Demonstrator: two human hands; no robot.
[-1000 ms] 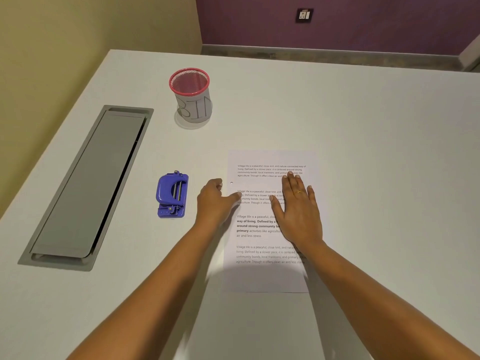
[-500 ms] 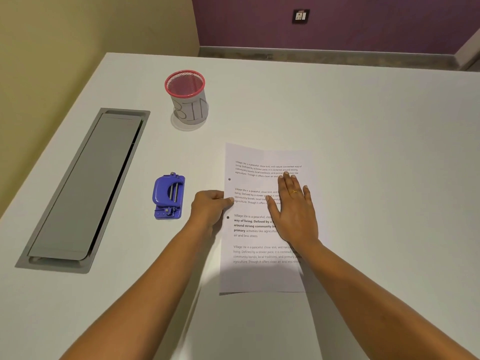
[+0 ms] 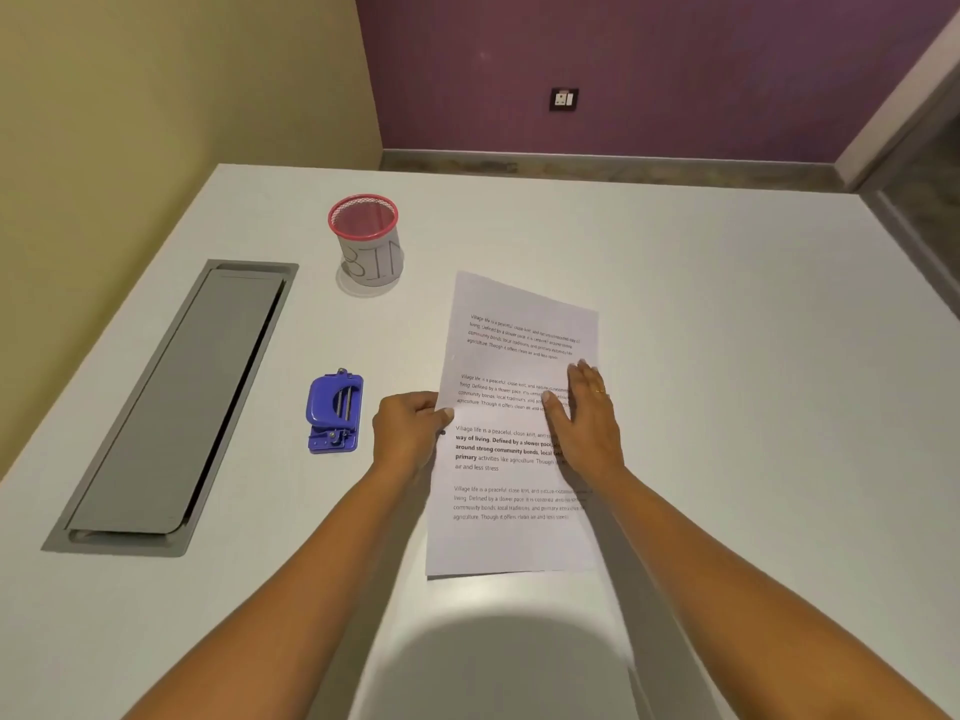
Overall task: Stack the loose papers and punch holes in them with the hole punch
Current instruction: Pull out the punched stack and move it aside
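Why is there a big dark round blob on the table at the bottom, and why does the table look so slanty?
Head view: the blob is a soft shadow on the table, probably the person's own head blocking a light above; head view: the wide lens splays the table's edges; head view: far print on the papers looks fuzzy.

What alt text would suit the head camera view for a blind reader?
A person's left hand pinches the left edge of a paper stack on a white table while the right hand lies flat on it. A blue hole punch sits to the left.
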